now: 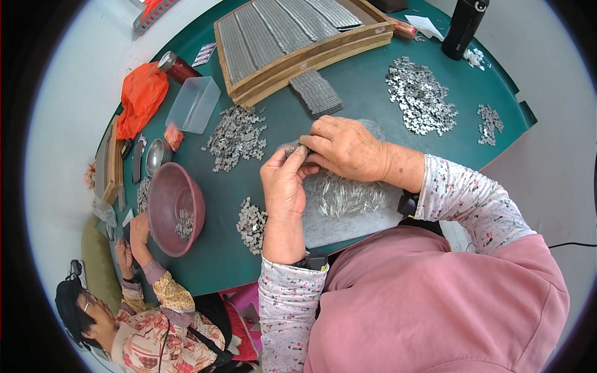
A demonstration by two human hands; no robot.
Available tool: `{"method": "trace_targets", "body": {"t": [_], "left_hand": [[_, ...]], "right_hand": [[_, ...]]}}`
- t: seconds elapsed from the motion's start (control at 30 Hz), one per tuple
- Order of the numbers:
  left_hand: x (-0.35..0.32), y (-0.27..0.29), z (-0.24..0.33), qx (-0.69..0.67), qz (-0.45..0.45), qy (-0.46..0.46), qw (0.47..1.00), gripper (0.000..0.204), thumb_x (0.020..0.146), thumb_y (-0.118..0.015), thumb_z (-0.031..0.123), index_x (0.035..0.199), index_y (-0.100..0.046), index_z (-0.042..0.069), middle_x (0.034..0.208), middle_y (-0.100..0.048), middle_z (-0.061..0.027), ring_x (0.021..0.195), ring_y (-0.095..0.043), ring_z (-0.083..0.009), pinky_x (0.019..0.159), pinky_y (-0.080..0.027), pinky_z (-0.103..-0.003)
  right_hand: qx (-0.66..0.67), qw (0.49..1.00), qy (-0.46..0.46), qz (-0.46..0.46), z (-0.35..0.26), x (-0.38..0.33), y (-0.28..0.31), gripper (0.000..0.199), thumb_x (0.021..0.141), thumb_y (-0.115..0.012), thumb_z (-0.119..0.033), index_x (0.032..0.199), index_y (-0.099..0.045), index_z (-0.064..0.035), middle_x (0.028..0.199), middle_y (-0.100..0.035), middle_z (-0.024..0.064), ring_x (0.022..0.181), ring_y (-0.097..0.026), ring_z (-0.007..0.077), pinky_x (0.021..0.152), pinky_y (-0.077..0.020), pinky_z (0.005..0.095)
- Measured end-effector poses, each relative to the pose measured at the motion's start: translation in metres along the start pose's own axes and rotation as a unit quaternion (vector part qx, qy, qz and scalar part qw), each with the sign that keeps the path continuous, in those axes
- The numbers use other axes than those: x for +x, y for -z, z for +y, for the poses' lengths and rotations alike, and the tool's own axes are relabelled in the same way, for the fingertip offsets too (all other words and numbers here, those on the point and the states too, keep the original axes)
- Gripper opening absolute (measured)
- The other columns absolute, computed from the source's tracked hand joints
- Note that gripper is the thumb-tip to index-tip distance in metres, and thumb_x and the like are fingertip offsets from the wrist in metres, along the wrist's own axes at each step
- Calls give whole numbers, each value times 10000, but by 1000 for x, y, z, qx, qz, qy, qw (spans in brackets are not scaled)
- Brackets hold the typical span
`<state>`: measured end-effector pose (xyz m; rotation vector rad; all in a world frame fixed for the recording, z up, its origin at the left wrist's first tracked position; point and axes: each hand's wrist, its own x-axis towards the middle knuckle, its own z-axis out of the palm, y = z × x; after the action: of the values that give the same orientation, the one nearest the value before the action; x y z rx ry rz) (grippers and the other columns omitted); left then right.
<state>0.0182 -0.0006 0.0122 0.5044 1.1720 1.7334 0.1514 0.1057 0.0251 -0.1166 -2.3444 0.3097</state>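
My left hand (285, 186) is closed, thumb and fingers pinching a small stack of thin grey metal pieces (291, 150). My right hand (348, 149) comes in from the right, its closed fingertips meeting the left ones at the same stack; much of it is hidden by the fingers. Below both hands lies a pale grey felt mat (320, 231) with many thin, shiny pins (348, 196) strewn on it. Just beyond the hands, a ribbed grey block of stacked metal pieces (316, 93) rests on the green table (367, 87).
Loose metal pieces lie in heaps right (420, 96), left (236, 138) and near my left forearm (251, 225). A wooden tray (311, 68) holds grey rows. Leftward are a clear box (194, 104), a pink bowl (177, 211) and a co-worker (168, 323); a black bottle (463, 30) stands far right.
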Motion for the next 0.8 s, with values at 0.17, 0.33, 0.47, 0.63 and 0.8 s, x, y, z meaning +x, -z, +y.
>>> {"method": "trace_targets", "body": {"t": [0.17, 0.33, 0.47, 0.63, 0.8], "left_hand": [[3, -21, 12, 104, -15, 6, 994, 90, 897, -649, 67, 902, -674, -19, 752, -667, -61, 621, -633, -123, 530, -505, -226], [17, -30, 13, 180, -62, 21, 981, 126, 911, -642, 101, 855, -659, -10, 709, -641, -41, 549, -576, -89, 479, -435, -191], [24, -27, -3, 150, -66, 17, 986, 138, 907, -653, 119, 839, -644, -1, 688, -626, -44, 517, -554, -87, 448, -403, -195], [31, -10, -3, 61, -9, 20, 998, 199, 920, -653, 184, 847, -632, 1, 683, -625, -73, 498, -561, -126, 440, -409, -222], [34, 0, 3, 11, -14, 28, 999, 359, 959, -587, 323, 881, -627, -24, 719, -637, -104, 531, -595, -164, 454, -430, -247]], "right_hand": [[24, 999, -3, 28, 15, -4, 13, 318, 704, -740, -121, 979, -634, 0, 833, -575, 104, 772, -604, 283, 651, -508, 384], [30, 997, -59, 35, 20, -14, 20, 294, 717, -746, -133, 968, -647, -16, 835, -582, 107, 777, -609, 295, 664, -507, 387], [39, 991, -131, -12, 22, -18, 37, 281, 753, -729, -132, 998, -652, -18, 853, -593, 122, 803, -614, 317, 679, -506, 397], [-82, 958, -259, -87, 51, -36, 70, 147, 809, -670, -166, 869, -700, -35, 845, -613, 138, 863, -624, 325, 747, -512, 425], [-247, 931, -233, -135, 75, -60, 75, 97, 783, -663, -130, 791, -678, -35, 801, -594, 120, 864, -591, 296, 771, -490, 395]]}}
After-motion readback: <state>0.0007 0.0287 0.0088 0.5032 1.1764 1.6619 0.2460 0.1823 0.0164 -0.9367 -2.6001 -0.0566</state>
